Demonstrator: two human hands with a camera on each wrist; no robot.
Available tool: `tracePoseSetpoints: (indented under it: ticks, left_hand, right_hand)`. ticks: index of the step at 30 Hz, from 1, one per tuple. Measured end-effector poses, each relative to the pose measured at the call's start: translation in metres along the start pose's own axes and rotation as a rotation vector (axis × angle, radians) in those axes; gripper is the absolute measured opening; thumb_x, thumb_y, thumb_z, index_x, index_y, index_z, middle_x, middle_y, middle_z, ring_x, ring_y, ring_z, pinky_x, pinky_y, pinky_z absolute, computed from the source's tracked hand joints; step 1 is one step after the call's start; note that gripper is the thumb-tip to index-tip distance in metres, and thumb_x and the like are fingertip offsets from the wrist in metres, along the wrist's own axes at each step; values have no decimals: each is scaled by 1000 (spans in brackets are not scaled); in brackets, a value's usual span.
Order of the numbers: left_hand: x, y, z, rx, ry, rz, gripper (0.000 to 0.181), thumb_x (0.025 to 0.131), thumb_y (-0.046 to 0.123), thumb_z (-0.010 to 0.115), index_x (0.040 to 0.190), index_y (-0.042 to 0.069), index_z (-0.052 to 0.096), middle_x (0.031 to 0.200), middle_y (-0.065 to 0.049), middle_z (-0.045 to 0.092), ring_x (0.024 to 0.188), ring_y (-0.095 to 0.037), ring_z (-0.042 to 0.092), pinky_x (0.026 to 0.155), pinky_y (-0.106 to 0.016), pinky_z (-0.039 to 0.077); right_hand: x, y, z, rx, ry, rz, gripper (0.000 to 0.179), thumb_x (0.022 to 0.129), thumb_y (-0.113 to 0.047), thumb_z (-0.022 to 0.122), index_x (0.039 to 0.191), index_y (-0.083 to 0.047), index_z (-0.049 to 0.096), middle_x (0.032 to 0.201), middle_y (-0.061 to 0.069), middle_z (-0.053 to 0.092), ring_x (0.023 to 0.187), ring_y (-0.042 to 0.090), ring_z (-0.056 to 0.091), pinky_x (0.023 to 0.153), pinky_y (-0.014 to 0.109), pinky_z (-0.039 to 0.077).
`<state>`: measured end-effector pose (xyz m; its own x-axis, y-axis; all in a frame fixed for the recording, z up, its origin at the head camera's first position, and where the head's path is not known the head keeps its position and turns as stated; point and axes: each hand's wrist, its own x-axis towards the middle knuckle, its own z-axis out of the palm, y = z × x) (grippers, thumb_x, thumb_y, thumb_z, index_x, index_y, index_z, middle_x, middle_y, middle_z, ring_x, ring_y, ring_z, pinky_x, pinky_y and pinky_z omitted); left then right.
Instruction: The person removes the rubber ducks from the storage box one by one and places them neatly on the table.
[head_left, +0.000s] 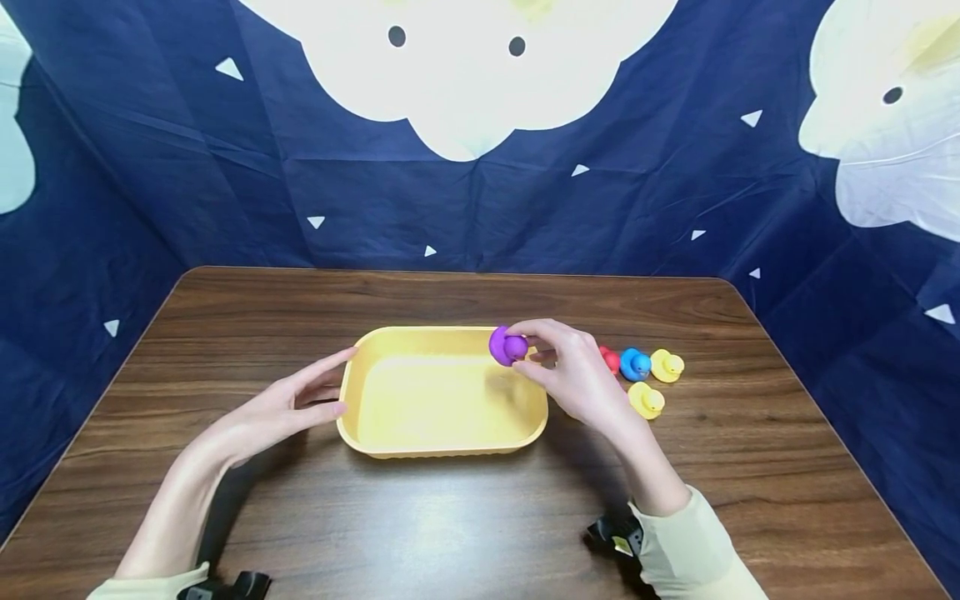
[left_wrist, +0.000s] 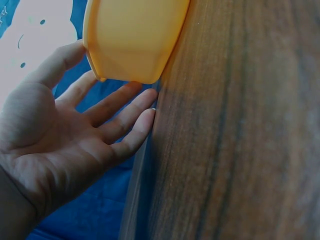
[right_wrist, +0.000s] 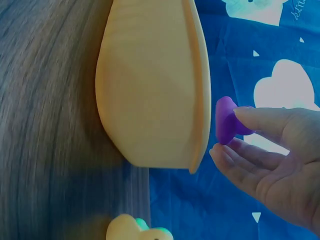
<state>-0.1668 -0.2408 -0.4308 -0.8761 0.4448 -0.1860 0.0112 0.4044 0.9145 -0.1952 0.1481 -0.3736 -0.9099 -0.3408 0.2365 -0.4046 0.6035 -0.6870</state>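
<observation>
A purple rubber duck (head_left: 507,346) is pinched between the thumb and fingers of my right hand (head_left: 573,371), above the right end of a yellow plastic bin (head_left: 442,452). In the right wrist view the duck (right_wrist: 226,120) is just off the bin's rim, apart from it. My left hand (head_left: 288,406) is at the bin's left end, its thumb and fingertips touching the rim and wall, fingers spread and mostly straight. The left wrist view shows the palm (left_wrist: 65,125) facing the bin (left_wrist: 132,45). Inside, the bin holds nothing that shows.
Right of the bin are a red duck (head_left: 611,359) partly behind my right hand, a blue duck (head_left: 634,365), and two yellow ducks, one farther back (head_left: 666,366) and one nearer (head_left: 646,401). All rest on the wooden table (head_left: 420,533). A dark blue cloth (head_left: 375,200) hangs behind.
</observation>
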Motion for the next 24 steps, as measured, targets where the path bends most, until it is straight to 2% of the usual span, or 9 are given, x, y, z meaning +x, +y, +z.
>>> tracePoseSetpoints:
  ticks: [5, 10, 17, 24]
  left_hand:
    - [0, 1, -1, 0, -7, 7, 72, 104, 28, 62, 164, 28, 24, 164, -18, 38, 148, -44, 40, 97, -13, 46]
    - [0, -1, 0, 8, -2, -11, 72, 104, 29, 63, 164, 29, 24, 165, -16, 38, 148, -42, 41, 97, -13, 45]
    - [0, 0, -1, -7, -13, 8, 72, 104, 27, 62, 165, 28, 23, 166, -19, 35, 148, -45, 41, 96, -12, 45]
    - [0, 0, -1, -8, -10, 11, 72, 104, 27, 63, 164, 29, 24, 166, -18, 34, 147, -45, 43, 96, -13, 46]
  right_hand:
    - [-4, 3, -8, -6, 10, 27, 36, 88, -8, 81, 123, -13, 72, 121, 5, 73, 111, 19, 73, 88, 36, 62]
    - [-8, 6, -13, -12, 39, 22, 39, 86, -6, 83, 122, -13, 73, 118, 6, 74, 106, 21, 74, 87, 38, 63]
    - [-11, 12, -20, 25, 67, 23, 40, 84, -2, 82, 122, -10, 72, 114, 8, 75, 105, 25, 74, 87, 40, 62]
    - [-18, 21, -28, -16, 78, 59, 41, 86, -2, 81, 125, -9, 72, 117, 11, 75, 107, 27, 73, 87, 41, 62]
